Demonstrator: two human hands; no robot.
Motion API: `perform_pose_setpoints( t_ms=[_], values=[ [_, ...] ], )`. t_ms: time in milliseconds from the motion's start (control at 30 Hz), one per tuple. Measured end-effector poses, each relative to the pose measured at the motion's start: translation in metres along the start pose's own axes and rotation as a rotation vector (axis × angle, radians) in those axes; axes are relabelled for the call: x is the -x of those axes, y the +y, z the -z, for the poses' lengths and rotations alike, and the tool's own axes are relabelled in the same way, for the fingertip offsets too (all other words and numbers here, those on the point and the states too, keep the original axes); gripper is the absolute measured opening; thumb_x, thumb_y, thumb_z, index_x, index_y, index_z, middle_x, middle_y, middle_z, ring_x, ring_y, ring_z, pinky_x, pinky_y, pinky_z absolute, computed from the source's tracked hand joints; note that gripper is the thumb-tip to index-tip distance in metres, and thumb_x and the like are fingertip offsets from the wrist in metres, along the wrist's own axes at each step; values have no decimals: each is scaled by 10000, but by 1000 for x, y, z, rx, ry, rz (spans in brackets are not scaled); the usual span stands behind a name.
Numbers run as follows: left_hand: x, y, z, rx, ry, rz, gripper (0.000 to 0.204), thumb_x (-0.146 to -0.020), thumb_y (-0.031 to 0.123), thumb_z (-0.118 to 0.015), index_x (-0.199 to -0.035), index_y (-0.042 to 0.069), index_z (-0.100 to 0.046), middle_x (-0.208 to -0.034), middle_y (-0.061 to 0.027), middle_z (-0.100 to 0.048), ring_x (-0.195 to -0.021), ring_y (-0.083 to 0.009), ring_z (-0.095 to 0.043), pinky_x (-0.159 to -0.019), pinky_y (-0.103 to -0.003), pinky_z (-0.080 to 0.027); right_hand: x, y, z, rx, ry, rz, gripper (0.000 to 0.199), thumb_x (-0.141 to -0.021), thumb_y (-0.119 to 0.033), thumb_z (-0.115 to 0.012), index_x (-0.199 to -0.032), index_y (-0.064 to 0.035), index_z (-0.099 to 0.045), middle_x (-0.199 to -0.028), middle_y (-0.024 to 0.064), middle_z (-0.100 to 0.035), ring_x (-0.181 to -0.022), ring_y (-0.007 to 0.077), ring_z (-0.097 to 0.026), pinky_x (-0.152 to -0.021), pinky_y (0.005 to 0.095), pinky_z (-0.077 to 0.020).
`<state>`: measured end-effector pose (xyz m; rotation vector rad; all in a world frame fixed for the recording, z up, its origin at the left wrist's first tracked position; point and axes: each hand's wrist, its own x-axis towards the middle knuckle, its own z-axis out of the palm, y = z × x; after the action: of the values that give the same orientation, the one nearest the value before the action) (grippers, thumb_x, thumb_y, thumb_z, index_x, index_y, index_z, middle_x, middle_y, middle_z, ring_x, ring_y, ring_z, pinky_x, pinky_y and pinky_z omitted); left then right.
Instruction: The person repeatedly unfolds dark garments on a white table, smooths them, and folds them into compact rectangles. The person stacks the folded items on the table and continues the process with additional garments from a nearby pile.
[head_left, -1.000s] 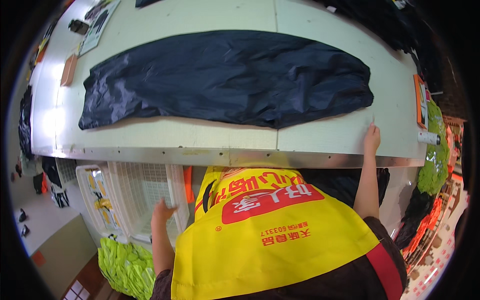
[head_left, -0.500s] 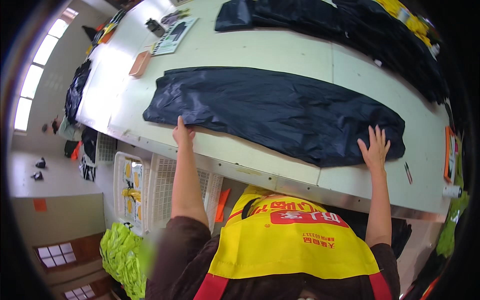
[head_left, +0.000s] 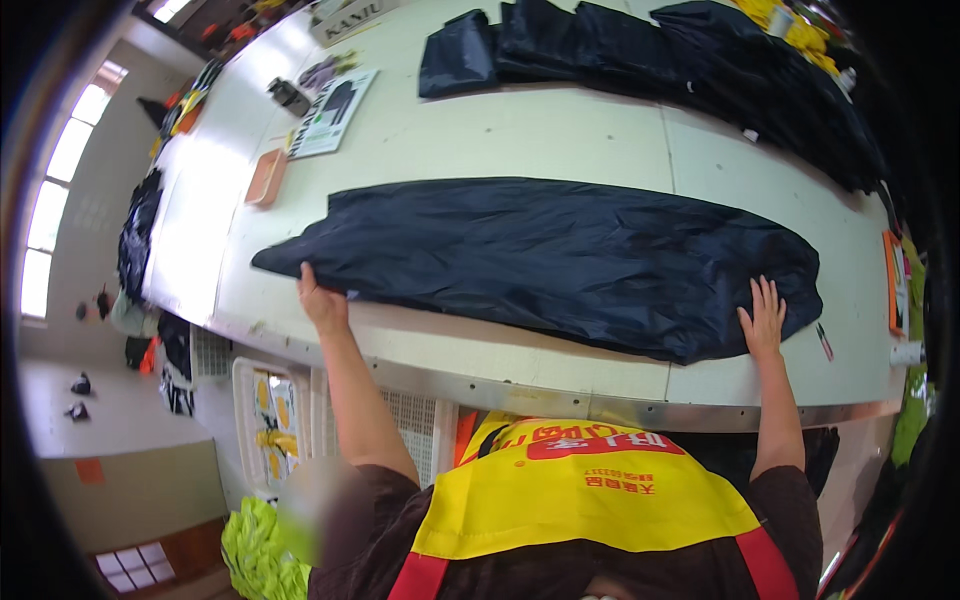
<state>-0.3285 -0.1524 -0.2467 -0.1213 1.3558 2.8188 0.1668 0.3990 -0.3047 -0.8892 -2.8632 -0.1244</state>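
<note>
A long, dark navy garment [head_left: 540,262] of thin, slightly shiny fabric lies folded lengthwise across the pale worktable [head_left: 400,128]. Its exact kind I cannot make out. At its left end, my left hand [head_left: 324,303] pinches the near edge, thumb on top and the other fingers partly hidden. The corner there is drawn out to a point toward the left. My right hand [head_left: 766,322] rests flat on the fabric near the right end, fingers stretched out.
Behind lies a row of folded black garments [head_left: 590,50]. A pink tray [head_left: 266,178], a magazine [head_left: 332,112] and a dark bottle [head_left: 288,97] stand at the far left. A pen [head_left: 825,341] lies by the right end; white plastic baskets [head_left: 405,425] stand below the table's front edge.
My left hand has moved left along the near edge, pulling the garment's left corner outward into a point. The right hand stays flat near the right end. The whole view has shifted slightly.
</note>
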Motion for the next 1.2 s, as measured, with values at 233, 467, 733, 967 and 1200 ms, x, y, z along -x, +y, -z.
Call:
perform_pose_setpoints(
  t_ms=[233, 467, 733, 967, 1200],
  values=[
    [-66, -51, 82, -715, 488, 133, 172, -706, 61, -620, -802, 54, -478, -681, -55, -478, -477, -150, -436, -361, -278, -309, -9, 1, 4, -63, -20, -72, 554, -818, -323, -566, -1300, -105, -402, -1377, 106, -363, -1294, 316, -292, -1028, 538, -190],
    [-34, -40, 71, -1678, 116, -594, 579, -749, 20, -570, -1305, 53, -410, -1202, -258, -460, -988, -398, -524, -891, -417, -426, -73, -130, 24, 41, 63, -205, 634, -819, -517, -521, -1312, -136, -406, -1394, 136, -335, -1299, 355, -265, -957, 642, -227],
    [-24, 11, 113, -1816, -238, -548, 522, -764, 49, -507, -1283, 87, -460, -1332, -278, -328, -1211, -419, -350, -1042, -421, -254, -52, -84, 40, -333, -206, -153, 648, -803, -341, -565, -1355, -87, -338, -1443, 159, -252, -1342, 337, -199, -1034, 527, -220],
    [-29, 32, 121, -2228, -792, -651, 597, -725, 3, -511, -1303, 132, -437, -1319, -86, -436, -1260, -273, -357, -1061, -496, -169, 32, -23, 53, 190, -116, -9, 635, -669, 56, -563, -1277, -72, -431, -1347, 118, -395, -1281, 320, -322, -1026, 453, -265],
    [-67, 21, 88, -2220, -720, -603, 399, -734, -4, -534, -1119, 99, -536, -1132, -69, -555, -1096, -243, -484, -1028, -442, -265, 3, 4, 32, 26, -220, -51, 504, -676, 83, -521, -1151, -78, -574, -1203, 93, -559, -1235, 263, -414, -1023, 477, -266]
  ],
)
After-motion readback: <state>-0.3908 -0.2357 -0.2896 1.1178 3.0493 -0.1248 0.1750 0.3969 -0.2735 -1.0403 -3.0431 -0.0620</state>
